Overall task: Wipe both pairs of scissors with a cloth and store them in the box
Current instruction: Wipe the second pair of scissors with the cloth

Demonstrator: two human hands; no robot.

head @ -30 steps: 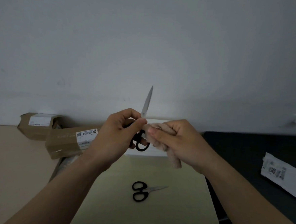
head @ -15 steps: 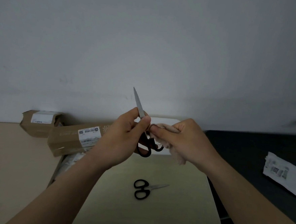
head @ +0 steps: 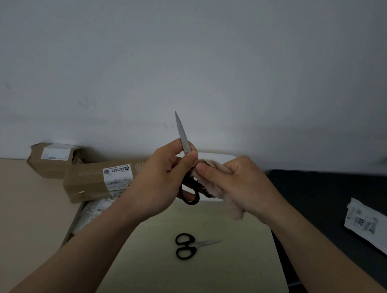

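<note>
left hand (head: 162,178) raised, pinches scissors (head: 184,138) near pivot, blade up, tilted slightly left. right hand (head: 235,186) clutches cloth (head: 221,189) against handles. second scissors (head: 190,245) flat on counter (head: 236,275), blades pointing right.

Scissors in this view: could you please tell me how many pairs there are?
2. One pair is held blade-up in the left hand, its handles against the cloth the right hand grips; the other pair lies on the pale mat below.

Brown labelled parcel (head: 89,182) at left, another parcel (head: 52,159) behind it, pale mat (head: 224,274), white barcoded packet (head: 370,227) on dark surface (head: 322,189).
</note>
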